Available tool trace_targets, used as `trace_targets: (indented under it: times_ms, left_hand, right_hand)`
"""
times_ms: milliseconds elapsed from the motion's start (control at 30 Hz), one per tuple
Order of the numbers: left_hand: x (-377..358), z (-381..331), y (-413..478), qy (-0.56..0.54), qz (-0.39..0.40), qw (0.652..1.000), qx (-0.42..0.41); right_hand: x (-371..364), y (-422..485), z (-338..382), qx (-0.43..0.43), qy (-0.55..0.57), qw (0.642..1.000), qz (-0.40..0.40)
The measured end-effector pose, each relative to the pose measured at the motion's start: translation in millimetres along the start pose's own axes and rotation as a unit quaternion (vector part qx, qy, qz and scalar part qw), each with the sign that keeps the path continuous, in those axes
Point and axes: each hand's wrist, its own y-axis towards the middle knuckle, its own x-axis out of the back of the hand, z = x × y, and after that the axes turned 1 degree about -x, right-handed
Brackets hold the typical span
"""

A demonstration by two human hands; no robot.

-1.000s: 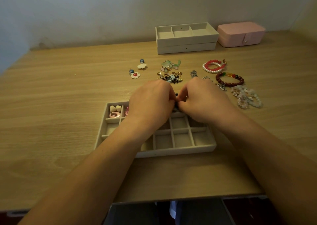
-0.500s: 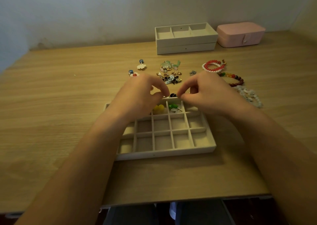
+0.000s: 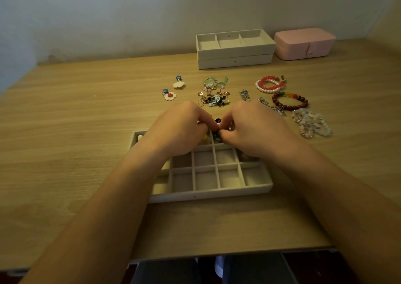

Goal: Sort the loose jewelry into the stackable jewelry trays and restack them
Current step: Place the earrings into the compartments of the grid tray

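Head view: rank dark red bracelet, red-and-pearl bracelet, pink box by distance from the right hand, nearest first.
1. Dark red bracelet, just beyond and to the right of the right hand.
2. Red-and-pearl bracelet, farther back, behind the dark one.
3. Pink box, far back on the right.

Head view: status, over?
Hands: left hand and right hand pinch small dark piece over compartment tray, far row. Beyond it, earring pile unsorted. Nothing blocking.

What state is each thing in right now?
grid tray: unstacked, near cells empty
stacked trays: two stacked, top empty
pink box: closed
left hand: pinching dark piece
right hand: pinching same piece
bracelets: loose, unsorted
earring pile: loose, unsorted
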Motion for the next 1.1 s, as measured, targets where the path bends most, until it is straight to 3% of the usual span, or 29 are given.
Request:
trace_targets:
  times_ms: [367, 533, 733, 933, 1100]
  left_hand:
    - [3.6, 3.0, -1.0, -0.013, -0.028, 1.000, -0.001]
    - [3.3, 1.6, -1.1, -0.002, 0.022, 1.000, -0.012]
    - [3.4, 3.0, 0.3, -0.005, 0.020, 1.000, -0.017]
    - [12.5, 8.2, 0.6, -0.055, -0.027, 0.998, -0.005]
    - [15.7, 15.2, 2.5, 0.009, 0.043, 0.998, 0.036]
  right_hand:
    - [8.7, 6.2, -19.0, -0.059, 0.109, 0.991, -0.049]
    - [8.6, 6.7, -22.6, -0.067, 0.177, 0.982, -0.027]
    - [3.8, 8.1, -21.2, -0.081, 0.140, 0.987, 0.001]
    - [0.9, 12.5, -27.1, -0.073, 0.192, 0.974, -0.100]
    - [-3.1, 12.9, -28.5, -0.052, 0.200, 0.978, -0.021]
